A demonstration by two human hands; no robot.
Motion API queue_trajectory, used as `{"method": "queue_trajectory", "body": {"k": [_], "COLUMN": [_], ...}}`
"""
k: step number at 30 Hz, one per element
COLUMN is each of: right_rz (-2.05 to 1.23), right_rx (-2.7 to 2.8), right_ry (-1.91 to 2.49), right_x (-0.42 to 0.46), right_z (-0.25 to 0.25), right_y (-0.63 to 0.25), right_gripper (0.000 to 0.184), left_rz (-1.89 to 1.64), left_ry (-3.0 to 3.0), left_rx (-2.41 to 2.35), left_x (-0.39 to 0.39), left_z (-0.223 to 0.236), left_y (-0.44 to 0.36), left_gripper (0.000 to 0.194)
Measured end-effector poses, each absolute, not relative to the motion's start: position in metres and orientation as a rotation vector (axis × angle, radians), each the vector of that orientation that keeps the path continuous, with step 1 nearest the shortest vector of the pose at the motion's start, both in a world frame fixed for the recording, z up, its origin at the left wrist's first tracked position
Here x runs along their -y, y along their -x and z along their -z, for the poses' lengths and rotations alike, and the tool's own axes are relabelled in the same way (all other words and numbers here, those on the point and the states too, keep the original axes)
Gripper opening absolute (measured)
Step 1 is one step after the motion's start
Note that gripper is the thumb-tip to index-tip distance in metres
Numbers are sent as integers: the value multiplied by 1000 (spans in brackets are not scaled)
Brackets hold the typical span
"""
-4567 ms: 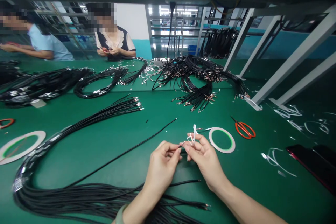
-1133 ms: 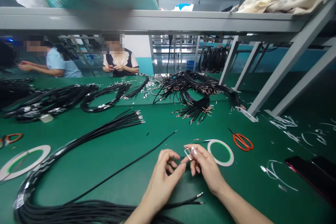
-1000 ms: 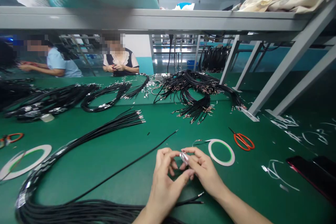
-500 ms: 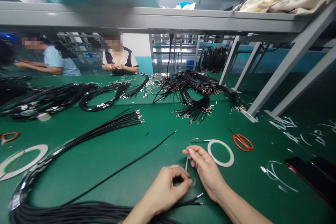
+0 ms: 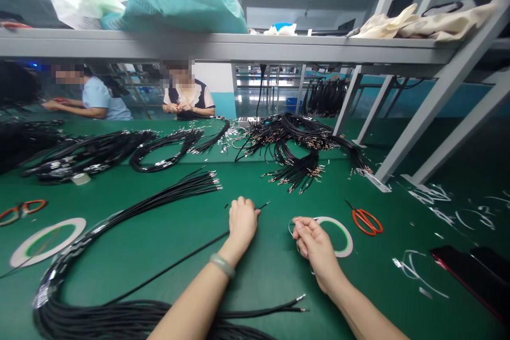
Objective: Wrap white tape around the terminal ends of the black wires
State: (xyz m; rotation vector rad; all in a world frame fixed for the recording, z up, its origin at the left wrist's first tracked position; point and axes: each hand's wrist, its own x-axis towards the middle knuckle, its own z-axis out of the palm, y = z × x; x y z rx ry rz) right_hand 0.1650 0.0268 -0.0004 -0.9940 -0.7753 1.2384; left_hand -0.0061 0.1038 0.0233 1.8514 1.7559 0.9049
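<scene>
Half off tape (image 5: 349,243) now, seemingly switching to cable (image 5: 199,250): clasping it with left hand (image 5: 242,219) toward counter (image 5: 273,263) far edge, apart from right hand (image 5: 314,241) pinching tape.

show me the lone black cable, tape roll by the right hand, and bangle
Lone black cable (image 5: 167,267): head view, visible mid-length
Tape roll (image 5: 350,245): head view, right rim
Green bangle (image 5: 222,265): head view, band's middle
</scene>
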Motion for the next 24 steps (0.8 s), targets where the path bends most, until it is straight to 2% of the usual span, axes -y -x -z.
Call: {"method": "queue_trajectory", "body": {"k": [3, 8, 13, 24], "right_rz": [-1186, -1180, -1298, -1330], "right_rx": [759, 707, 664, 846], "right_ry": [1025, 1005, 885, 879], "right_x": [-26, -18, -10, -7], "right_z": [3, -11, -24, -19], "right_y": [-163, -158, -146, -141], "right_gripper": [29, 33, 34, 39], "left_rz": [-916, -839, -856, -978], "left_ry": [-1793, -1652, -1299, -1285], "left_rx": [-1620, -1345, -1177, -1233], "left_x": [-100, -45, -14, -5], "left_z": [-32, -44, -42, -18], "left_y": [3, 11, 11, 3], "left_gripper": [15, 31, 33, 29]}}
